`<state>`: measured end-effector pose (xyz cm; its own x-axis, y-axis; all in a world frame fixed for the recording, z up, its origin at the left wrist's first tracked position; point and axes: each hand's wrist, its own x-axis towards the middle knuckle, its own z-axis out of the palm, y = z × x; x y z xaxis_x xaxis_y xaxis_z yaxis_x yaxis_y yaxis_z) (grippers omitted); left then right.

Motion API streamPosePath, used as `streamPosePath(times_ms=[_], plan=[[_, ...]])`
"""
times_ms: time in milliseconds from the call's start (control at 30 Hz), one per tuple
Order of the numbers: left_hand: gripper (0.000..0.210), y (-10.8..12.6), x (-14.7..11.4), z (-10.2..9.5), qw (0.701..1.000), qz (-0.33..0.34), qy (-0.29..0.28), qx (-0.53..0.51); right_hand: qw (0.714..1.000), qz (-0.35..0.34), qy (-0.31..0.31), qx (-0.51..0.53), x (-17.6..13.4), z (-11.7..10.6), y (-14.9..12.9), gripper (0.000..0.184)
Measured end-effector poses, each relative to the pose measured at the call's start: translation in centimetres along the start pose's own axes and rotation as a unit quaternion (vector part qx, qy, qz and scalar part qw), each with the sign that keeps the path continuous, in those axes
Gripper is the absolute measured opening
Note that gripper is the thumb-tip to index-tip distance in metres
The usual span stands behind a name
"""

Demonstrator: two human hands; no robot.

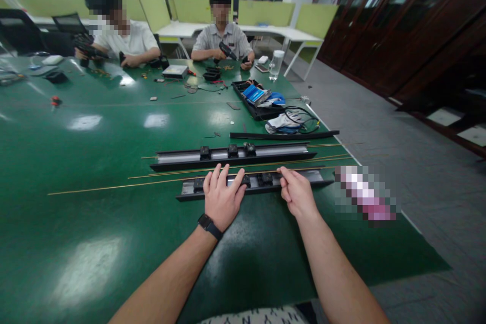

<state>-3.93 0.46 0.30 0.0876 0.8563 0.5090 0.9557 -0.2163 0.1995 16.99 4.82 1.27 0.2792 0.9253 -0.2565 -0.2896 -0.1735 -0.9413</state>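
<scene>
Nearest me on the green table lies a black channel rail (320, 178) with several small black blocks (265, 178) in it. My left hand (223, 201) rests over this rail with its fingers spread, partly covering the blocks. Close to the rail's right part, my right hand (299, 193) is closed in a pinch on a thin brass-coloured rod (114, 186). That rod runs along the rail and sticks out far to the left, passing by my left fingertips. Behind it are more thin rods (334, 158) and a second black channel rail (182, 166) holding three black blocks (233, 150).
A long black strip (284, 135) lies farther back. Beyond it, a black tray (261, 113) holds cables and a blue item, with a glove (283, 122) beside it. Two people sit across the green table (114, 136), holding power drills. A blurred pink item (366, 195) lies at right.
</scene>
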Motion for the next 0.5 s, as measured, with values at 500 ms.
streamPosePath(times_ms=[500], plan=[[0.044, 0.01, 0.01, -0.04, 1.000, -0.002, 0.007, -0.012, 1.000, -0.006, 0.015, 0.013, -0.02, 0.15, 0.00, 0.037]])
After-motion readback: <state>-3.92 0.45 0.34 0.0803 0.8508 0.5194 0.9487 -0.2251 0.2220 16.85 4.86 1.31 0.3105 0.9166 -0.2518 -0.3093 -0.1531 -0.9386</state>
